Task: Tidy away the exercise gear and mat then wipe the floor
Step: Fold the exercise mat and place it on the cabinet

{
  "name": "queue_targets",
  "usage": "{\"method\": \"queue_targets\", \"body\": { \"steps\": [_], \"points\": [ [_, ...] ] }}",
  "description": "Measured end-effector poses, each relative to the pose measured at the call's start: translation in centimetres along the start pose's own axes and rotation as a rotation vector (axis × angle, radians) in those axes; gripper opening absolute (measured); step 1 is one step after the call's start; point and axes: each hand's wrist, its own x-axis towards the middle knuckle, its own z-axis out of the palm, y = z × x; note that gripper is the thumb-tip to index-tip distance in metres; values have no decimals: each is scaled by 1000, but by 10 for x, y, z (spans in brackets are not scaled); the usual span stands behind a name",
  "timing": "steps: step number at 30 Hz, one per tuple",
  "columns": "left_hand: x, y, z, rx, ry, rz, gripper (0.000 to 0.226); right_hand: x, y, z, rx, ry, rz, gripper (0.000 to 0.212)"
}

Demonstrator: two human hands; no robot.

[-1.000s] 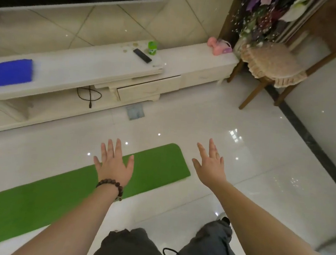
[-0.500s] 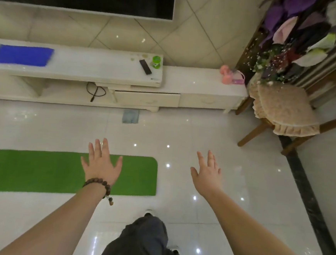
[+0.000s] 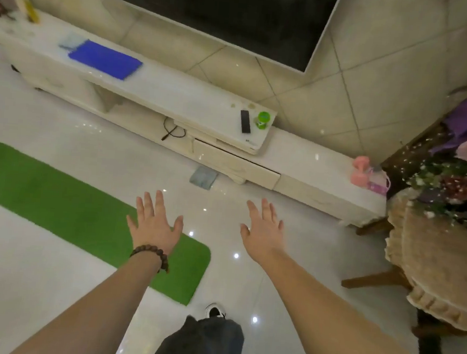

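- The left hand (image 3: 154, 226) and the right hand (image 3: 262, 233) reach out in front with fingers spread flat. Both hold nothing.
- The left hand is seen over the near end of the green mat (image 3: 65, 205). The right hand is over bare floor (image 3: 37, 281), just past the mat's rounded end.
- The mat lies flat on the shiny white floor and runs off the left edge of the view.
- There is open floor between the mat and the long white TV stand (image 3: 306, 165), and more open floor to the left of the mat.
- A small folded cloth (image 3: 203, 177) lies on the floor, right by the foot of the stand.
- A pink dumbbell (image 3: 361, 171) sits on the low right end of the stand, by something pink and purple that is too blurry to tell.
- On the upper shelf are a blue cloth (image 3: 104, 59), a black remote (image 3: 245, 121) and a green cup (image 3: 262, 119). The remote and cup sit just beside each other.
- A chair (image 3: 437, 265) with a frilly cushion stands on the right and makes that side tight.
- A shoe (image 3: 214, 310) and a dark trouser leg (image 3: 202, 344) are at the bottom.
- A small mark on the shelf's front edge is too tiny to read.
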Motion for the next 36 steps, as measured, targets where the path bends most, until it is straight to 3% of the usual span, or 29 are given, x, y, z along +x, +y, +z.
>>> {"method": "queue_targets", "body": {
  "steps": [10,23,31,36],
  "points": [
    [-3,-13,-36,-118,160,-369,75,65,-78,-13,-156,-133,-468,60],
    [-42,-30,0,-156,168,-863,70,135,-138,34,-228,-370,-931,59],
    [-16,-30,43,-198,142,-934,67,199,-140,69,-284,-427,-1017,58],
    [7,-55,118,-248,79,-944,63,240,-112,136,-289,-420,-1049,57]
  ]
}}
